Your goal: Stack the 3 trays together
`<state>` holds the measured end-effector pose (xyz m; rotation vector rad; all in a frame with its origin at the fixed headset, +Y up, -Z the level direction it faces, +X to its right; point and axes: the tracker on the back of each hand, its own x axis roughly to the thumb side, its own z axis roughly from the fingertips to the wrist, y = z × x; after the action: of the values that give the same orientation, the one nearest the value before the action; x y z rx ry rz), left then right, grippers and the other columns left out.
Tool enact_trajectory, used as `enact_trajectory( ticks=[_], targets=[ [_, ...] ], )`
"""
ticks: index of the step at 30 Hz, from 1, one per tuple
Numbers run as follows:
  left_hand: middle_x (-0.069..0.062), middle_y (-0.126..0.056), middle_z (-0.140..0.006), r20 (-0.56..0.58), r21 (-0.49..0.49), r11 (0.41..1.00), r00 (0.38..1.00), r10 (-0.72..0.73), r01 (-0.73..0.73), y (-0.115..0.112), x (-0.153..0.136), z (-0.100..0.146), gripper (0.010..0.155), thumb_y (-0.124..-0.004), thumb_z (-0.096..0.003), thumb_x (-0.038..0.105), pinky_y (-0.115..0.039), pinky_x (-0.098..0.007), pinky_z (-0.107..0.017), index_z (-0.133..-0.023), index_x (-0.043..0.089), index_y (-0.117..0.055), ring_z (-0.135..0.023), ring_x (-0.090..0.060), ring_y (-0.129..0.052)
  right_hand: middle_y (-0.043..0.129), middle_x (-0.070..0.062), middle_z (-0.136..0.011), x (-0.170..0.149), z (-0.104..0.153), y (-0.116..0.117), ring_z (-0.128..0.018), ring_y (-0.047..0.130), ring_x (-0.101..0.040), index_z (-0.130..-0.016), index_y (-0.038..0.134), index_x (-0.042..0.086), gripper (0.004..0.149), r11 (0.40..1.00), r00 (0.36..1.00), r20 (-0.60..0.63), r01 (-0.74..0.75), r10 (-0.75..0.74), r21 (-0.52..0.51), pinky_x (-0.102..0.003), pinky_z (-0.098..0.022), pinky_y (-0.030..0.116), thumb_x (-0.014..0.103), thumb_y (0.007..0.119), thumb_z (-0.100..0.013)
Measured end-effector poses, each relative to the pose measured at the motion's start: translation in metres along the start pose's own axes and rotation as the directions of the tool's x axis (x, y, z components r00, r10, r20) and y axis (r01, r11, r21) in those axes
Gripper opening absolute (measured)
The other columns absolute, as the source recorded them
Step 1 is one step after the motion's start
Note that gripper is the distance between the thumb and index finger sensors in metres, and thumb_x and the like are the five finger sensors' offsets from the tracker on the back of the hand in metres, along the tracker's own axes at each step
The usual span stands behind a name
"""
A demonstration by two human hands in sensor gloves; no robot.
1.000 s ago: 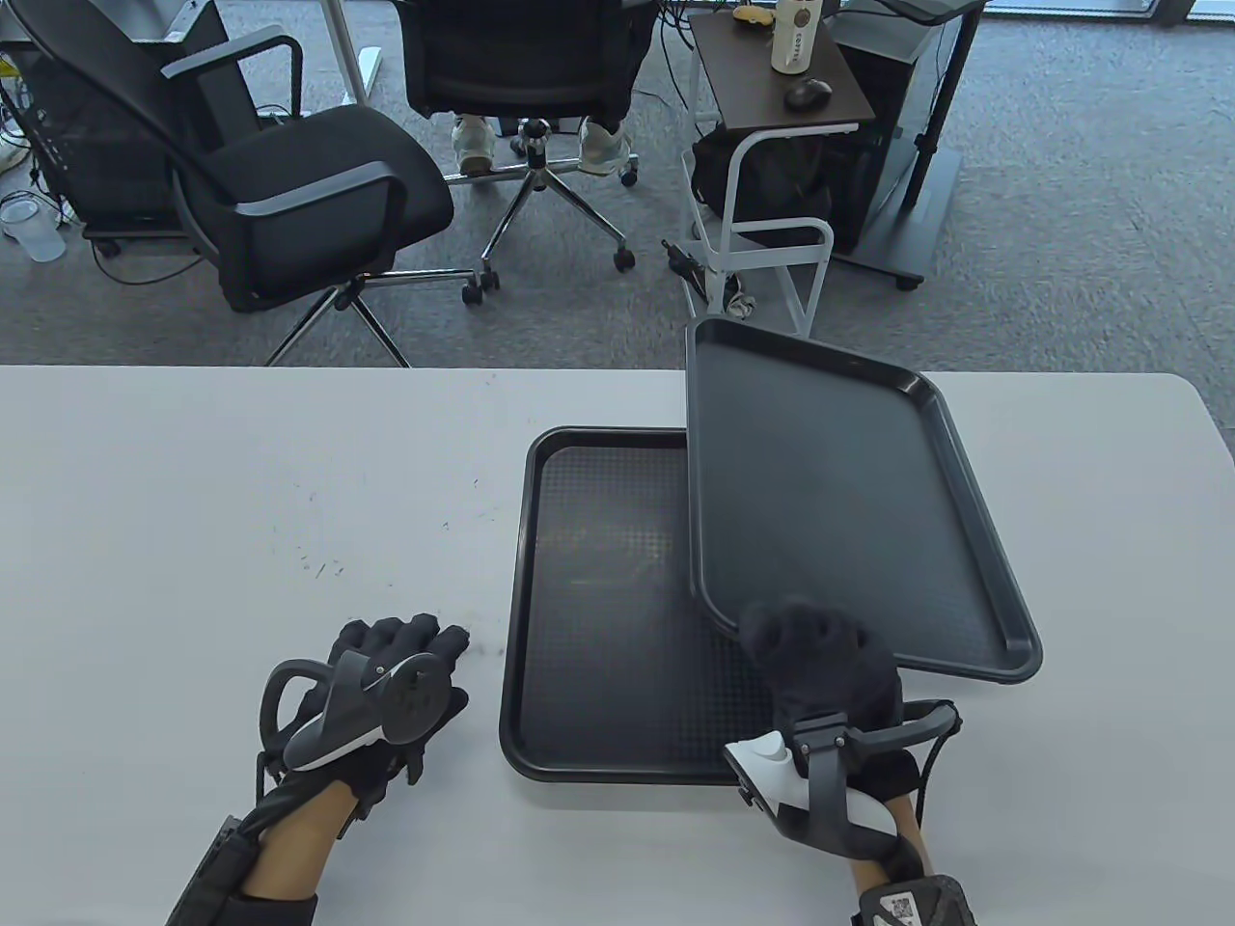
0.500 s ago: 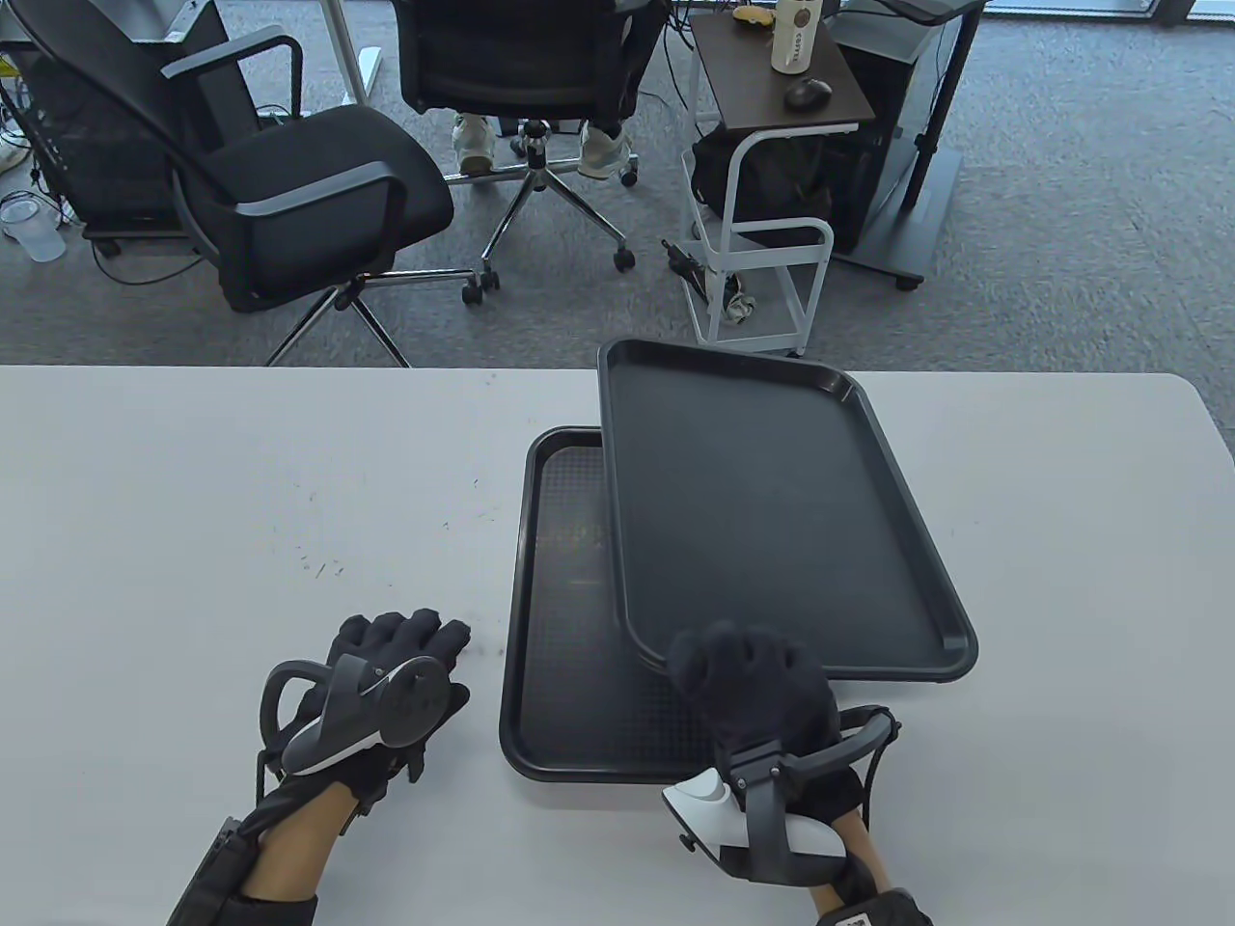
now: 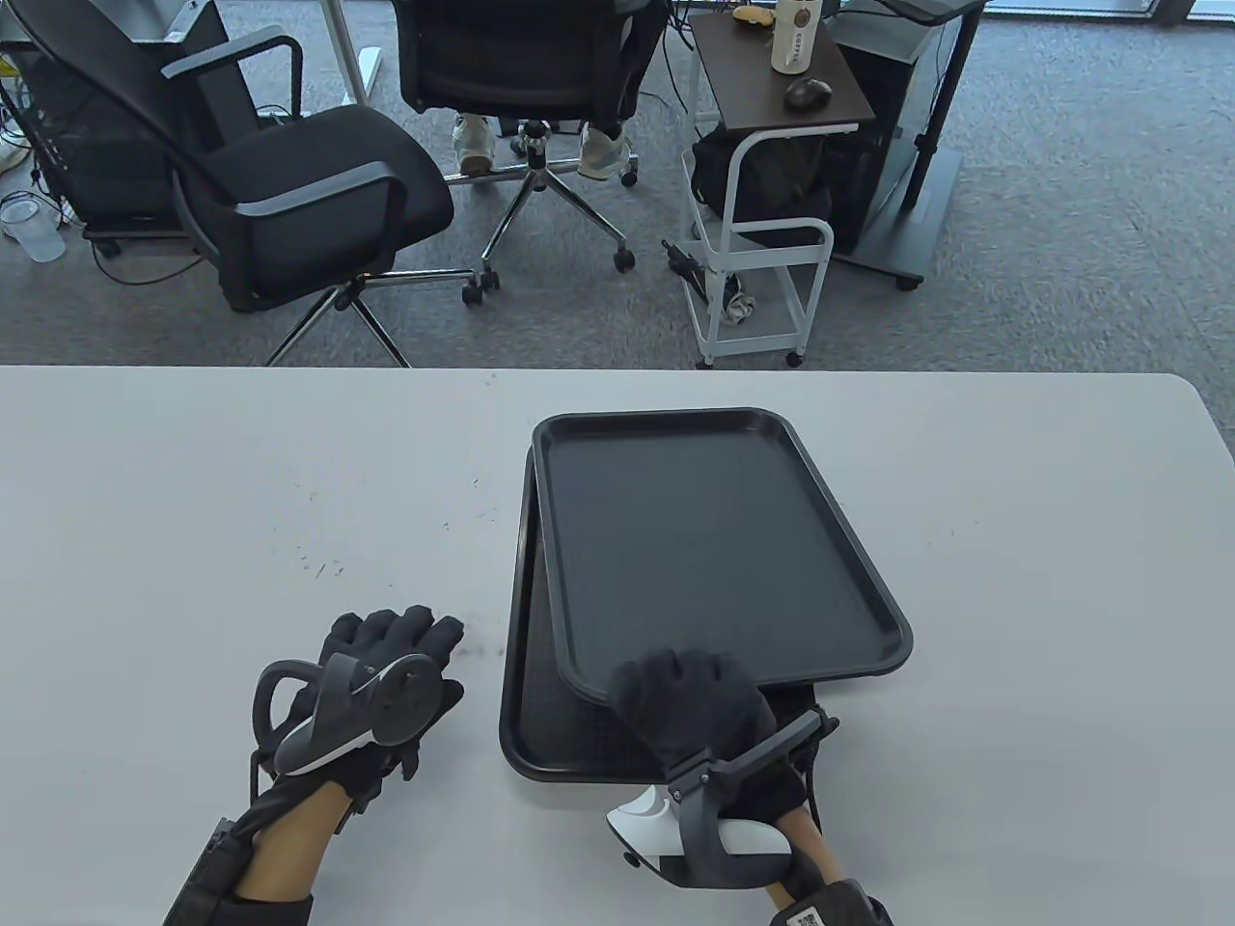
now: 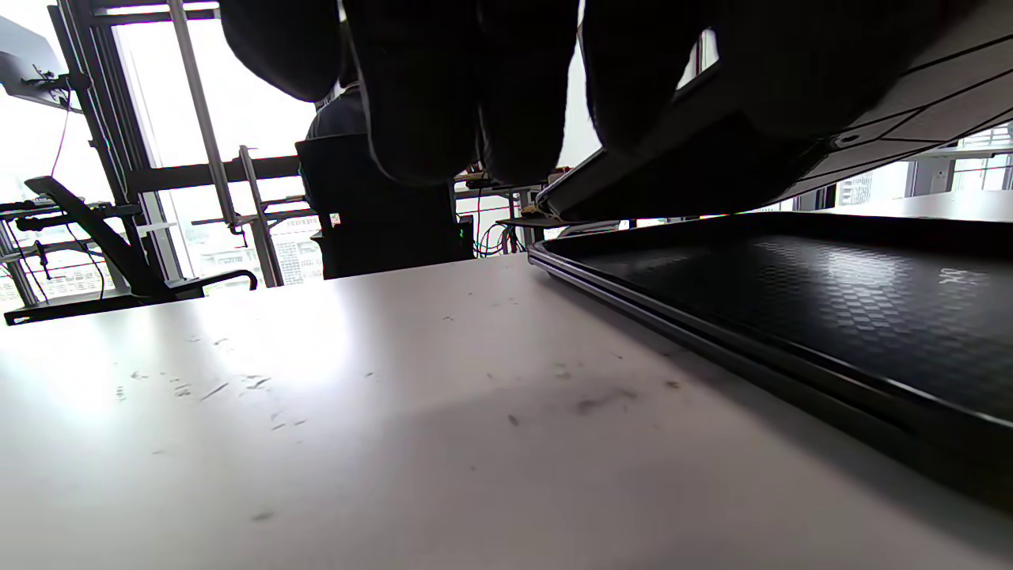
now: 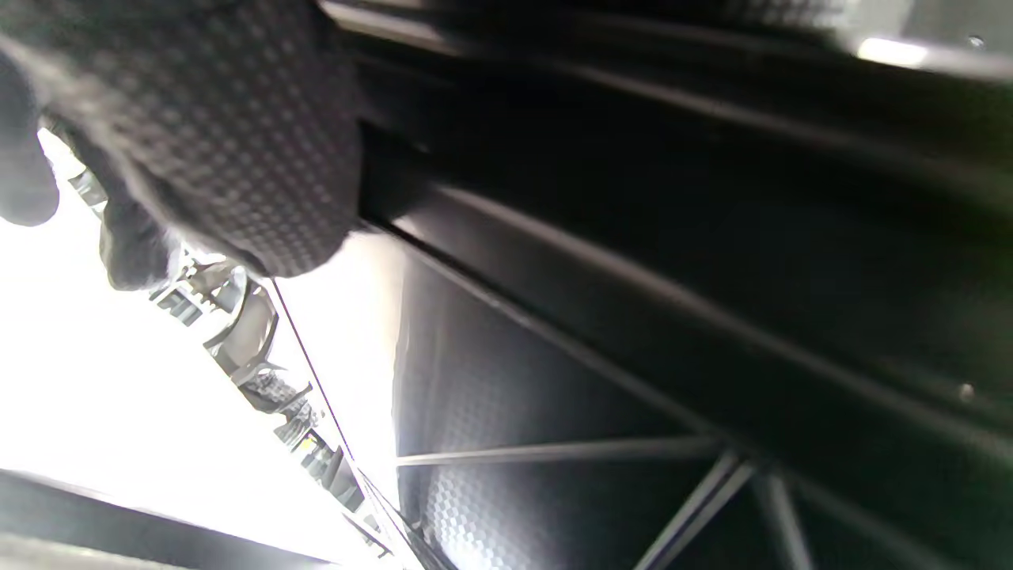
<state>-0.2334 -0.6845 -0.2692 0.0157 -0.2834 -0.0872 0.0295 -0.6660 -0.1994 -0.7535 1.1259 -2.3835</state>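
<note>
A black tray (image 3: 714, 540) is held tilted just above a black textured tray (image 3: 540, 714) that lies flat on the white table (image 3: 241, 502). My right hand (image 3: 690, 699) grips the upper tray's near edge. The upper tray covers most of the lower one, turned slightly clockwise, with its near right corner sticking out. My left hand (image 3: 396, 641) rests on the table left of the trays and holds nothing. In the left wrist view the lower tray (image 4: 831, 301) shows a double rim and the upper tray's underside (image 4: 712, 158) hangs above it. In the right wrist view my fingers (image 5: 221, 142) are on the tray's rim (image 5: 712, 237).
The table's far edge (image 3: 617, 368) runs behind the trays. Beyond it stand two office chairs (image 3: 289, 183) and a white rolling cart (image 3: 762, 280). Bare table surface lies to the left and to the right (image 3: 1061, 579) of the trays.
My right hand has carried the upper tray leftward and lower, from off the lower tray's right side to nearly over it. The left hand has barely moved.
</note>
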Motion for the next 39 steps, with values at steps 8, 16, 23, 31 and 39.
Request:
enact_trajectory(
  ticks=[8, 16, 23, 31, 39],
  targets=[
    [0.0, -0.079, -0.112, -0.004, 0.006, 1.0, 1.0, 0.005, -0.005, 0.001, -0.002, 0.0, 0.067, -0.079, -0.0407, 0.057, -0.059, -0.059, -0.078, -0.105, 0.037, -0.073, -0.103, -0.034, -0.083, 0.097, 0.009, -0.062, 0.024, -0.002, 0.006, -0.04, 0.103, -0.013, -0.071, 0.081, 0.042, 0.045, 0.998, 0.995, 0.089, 0.029, -0.034, 0.062, -0.033, -0.029, 0.093, 0.048, 0.1, -0.031],
    [0.0, -0.079, -0.112, -0.009, 0.004, 1.0, 1.0, 0.007, -0.007, 0.001, -0.003, 0.001, 0.067, -0.079, -0.0406, 0.057, -0.059, -0.059, -0.078, -0.105, 0.037, -0.073, -0.103, -0.034, -0.083, 0.099, 0.008, -0.063, 0.043, -0.006, 0.002, -0.037, 0.105, -0.012, -0.074, 0.081, 0.039, 0.046, 0.988, 0.983, 0.158, 0.076, -0.098, 0.138, -0.032, -0.026, 0.093, 0.05, 0.096, -0.032],
    [0.0, -0.079, -0.112, -0.007, -0.001, 1.0, 1.0, 0.009, -0.009, 0.001, -0.003, 0.0, 0.067, -0.079, -0.0407, 0.057, -0.059, -0.059, -0.078, -0.105, 0.037, -0.073, -0.103, -0.034, -0.083, 0.103, 0.008, -0.067, 0.051, -0.003, 0.017, -0.042, 0.11, -0.012, -0.074, 0.083, 0.041, 0.045, 0.949, 0.966, 0.179, 0.131, -0.188, 0.288, -0.034, -0.029, 0.094, 0.053, 0.091, -0.032],
    [0.0, -0.079, -0.112, -0.005, -0.005, 1.0, 1.0, 0.008, -0.008, 0.001, -0.002, -0.001, 0.067, -0.079, -0.0406, 0.057, -0.059, -0.059, -0.078, -0.105, 0.037, -0.073, -0.103, -0.034, -0.083, 0.101, 0.006, -0.073, 0.065, 0.005, 0.041, -0.049, 0.109, -0.015, -0.078, 0.082, 0.039, 0.052, 0.884, 0.934, 0.201, 0.186, -0.294, 0.429, -0.036, -0.033, 0.093, 0.059, 0.09, -0.03],
    [0.0, -0.079, -0.112, -0.001, -0.007, 1.0, 1.0, 0.008, -0.008, 0.001, -0.002, -0.001, 0.067, -0.079, -0.0407, 0.057, -0.059, -0.059, -0.078, -0.105, 0.037, -0.073, -0.103, -0.034, -0.083, 0.098, 0.005, -0.081, 0.072, 0.01, 0.054, -0.057, 0.107, -0.016, -0.085, 0.079, 0.037, 0.052, 0.819, 0.912, 0.191, 0.214, -0.362, 0.532, -0.038, -0.038, 0.093, 0.052, 0.085, -0.035]
  ],
)
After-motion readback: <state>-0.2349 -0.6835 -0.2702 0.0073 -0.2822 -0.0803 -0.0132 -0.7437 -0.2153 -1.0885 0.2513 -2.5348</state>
